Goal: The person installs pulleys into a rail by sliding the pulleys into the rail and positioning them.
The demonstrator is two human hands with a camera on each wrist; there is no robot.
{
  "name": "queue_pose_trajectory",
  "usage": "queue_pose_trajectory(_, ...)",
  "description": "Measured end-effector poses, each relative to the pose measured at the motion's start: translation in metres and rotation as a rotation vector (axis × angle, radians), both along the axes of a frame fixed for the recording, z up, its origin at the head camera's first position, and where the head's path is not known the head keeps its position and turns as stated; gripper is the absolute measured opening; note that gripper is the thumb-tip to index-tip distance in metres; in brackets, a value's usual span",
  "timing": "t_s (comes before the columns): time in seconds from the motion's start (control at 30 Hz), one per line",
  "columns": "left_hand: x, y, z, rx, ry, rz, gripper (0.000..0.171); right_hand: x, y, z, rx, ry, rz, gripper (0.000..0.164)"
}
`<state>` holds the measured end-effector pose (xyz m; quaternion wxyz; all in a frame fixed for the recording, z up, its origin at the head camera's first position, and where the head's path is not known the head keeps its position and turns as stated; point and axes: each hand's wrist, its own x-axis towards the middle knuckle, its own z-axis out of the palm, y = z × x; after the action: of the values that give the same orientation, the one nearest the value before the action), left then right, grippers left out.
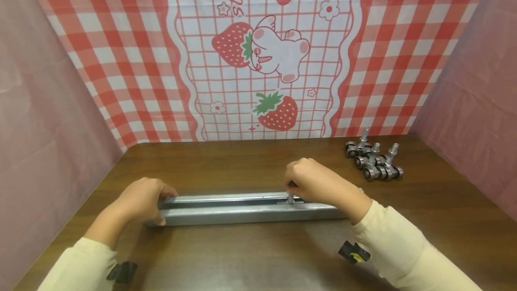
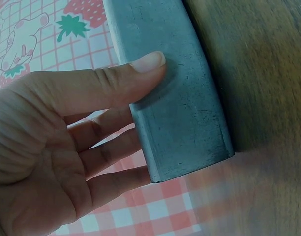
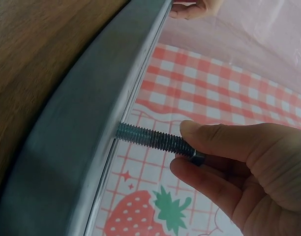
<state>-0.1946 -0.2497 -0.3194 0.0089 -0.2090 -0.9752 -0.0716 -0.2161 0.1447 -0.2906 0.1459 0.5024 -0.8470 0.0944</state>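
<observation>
A grey metal channel rail (image 1: 242, 215) lies lengthwise across the wooden table, its slot facing up. My left hand (image 1: 139, 199) grips its left end, thumb flat on the near wall and fingers at the far side; the left wrist view shows the thumb (image 2: 140, 73) across the grey face. Toward the right part of the rail, my right hand (image 1: 317, 183) pinches the end of an upright threaded bolt (image 3: 153, 137) between thumb and fingers. The bolt rises out of the slot, and its lower end is hidden inside the rail.
Several roller trolleys (image 1: 374, 161) with upright bolts stand grouped at the back right of the table (image 1: 242, 259). A red-and-white checked cloth (image 1: 129, 57) with strawberries hangs behind the table, and pink cloth (image 1: 44, 102) hangs at both sides.
</observation>
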Motion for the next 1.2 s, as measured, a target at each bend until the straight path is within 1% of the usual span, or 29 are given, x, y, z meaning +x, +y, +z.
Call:
queue_pose_trajectory(0.13, -0.001, 0.000, 0.000, 0.001, -0.004, -0.002, 0.058, 0.000, -0.004, 0.000, -0.007, -0.003, -0.008, 0.025)
queue_pose_trajectory(0.37, -0.001, 0.000, 0.001, -0.005, -0.008, 0.002, 0.058, 0.001, -0.016, 0.001, 0.015, 0.008, -0.002, 0.032)
queue_pose_trajectory(0.6, -0.001, 0.001, 0.001, -0.003, -0.010, 0.005, 0.059, 0.001, -0.024, 0.001, 0.029, 0.014, -0.015, 0.035)
queue_pose_trajectory(0.97, 0.002, 0.002, 0.002, 0.001, -0.020, 0.010, 0.058, 0.001, -0.040, -0.001, 0.032, 0.010, -0.003, 0.038)
queue_pose_trajectory(1.2, 0.002, 0.002, 0.002, 0.008, -0.021, 0.015, 0.057, 0.003, -0.045, -0.001, 0.030, 0.019, -0.019, 0.041)
